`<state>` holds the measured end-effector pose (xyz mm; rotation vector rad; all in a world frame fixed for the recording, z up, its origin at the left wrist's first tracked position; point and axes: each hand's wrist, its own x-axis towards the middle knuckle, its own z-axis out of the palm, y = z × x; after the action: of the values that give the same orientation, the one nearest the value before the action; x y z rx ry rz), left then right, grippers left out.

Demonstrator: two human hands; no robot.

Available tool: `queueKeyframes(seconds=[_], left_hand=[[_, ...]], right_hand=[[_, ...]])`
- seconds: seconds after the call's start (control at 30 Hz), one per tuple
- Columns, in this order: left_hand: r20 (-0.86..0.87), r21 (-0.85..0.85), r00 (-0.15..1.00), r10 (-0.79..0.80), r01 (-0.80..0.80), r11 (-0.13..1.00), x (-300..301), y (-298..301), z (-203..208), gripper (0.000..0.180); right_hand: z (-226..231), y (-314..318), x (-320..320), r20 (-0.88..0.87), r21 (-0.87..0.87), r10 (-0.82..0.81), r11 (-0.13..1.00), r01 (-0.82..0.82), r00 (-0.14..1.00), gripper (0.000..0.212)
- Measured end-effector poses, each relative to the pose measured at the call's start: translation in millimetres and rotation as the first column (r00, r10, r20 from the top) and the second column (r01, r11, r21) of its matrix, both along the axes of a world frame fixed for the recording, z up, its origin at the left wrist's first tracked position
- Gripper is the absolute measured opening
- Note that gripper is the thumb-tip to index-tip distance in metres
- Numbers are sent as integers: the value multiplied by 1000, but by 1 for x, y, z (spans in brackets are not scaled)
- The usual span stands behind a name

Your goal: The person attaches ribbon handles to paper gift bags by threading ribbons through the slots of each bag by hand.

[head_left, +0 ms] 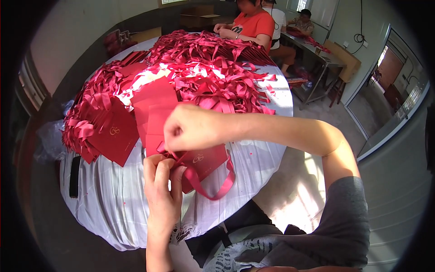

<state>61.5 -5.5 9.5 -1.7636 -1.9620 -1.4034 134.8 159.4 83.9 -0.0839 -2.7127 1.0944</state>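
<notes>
A flat red paper gift bag (210,159) with a small gold emblem lies at the table's near side. From its top edge a crimson ribbon (222,191) loops out toward me. My left hand (162,179) is at the bag's left end, its fingers and thumb closed on the ribbon. Just above it, my right hand (192,128) reaches across from the right, curled into a pinch. A short end of ribbon shows beneath its fingertips, which are partly hidden. More plain red bags (156,102) lie overlapped just beyond my hands.
Heaps of ribboned red bags (195,50) cover the far part of the round table with its white cloth (113,199). A stack of finished-looking bags (115,131) sits left, near a black strip (74,177) and clear plastic (50,140). A person in red (253,22) works opposite.
</notes>
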Motion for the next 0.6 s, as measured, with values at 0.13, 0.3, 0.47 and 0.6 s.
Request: queueKeyframes(seconds=[0.13,0.3,0.47,0.6], left_hand=[[35,6,999,-4,4,1000,2,0,-2,19],[43,25,999,4,-5,1000,1,1,-3,19],[39,28,999,5,-6,1000,3,1,-2,19],[32,45,999,6,-7,999,3,2,-4,19]], right_hand=[[14,8,-5,-65,-61,4,998,-8,998,16],[21,11,-19,-113,-221,-56,975,30,992,16],[23,16,-36,-92,-262,-132,959,104,987,17],[14,21,-50,-180,-305,-69,952,11,981,18]])
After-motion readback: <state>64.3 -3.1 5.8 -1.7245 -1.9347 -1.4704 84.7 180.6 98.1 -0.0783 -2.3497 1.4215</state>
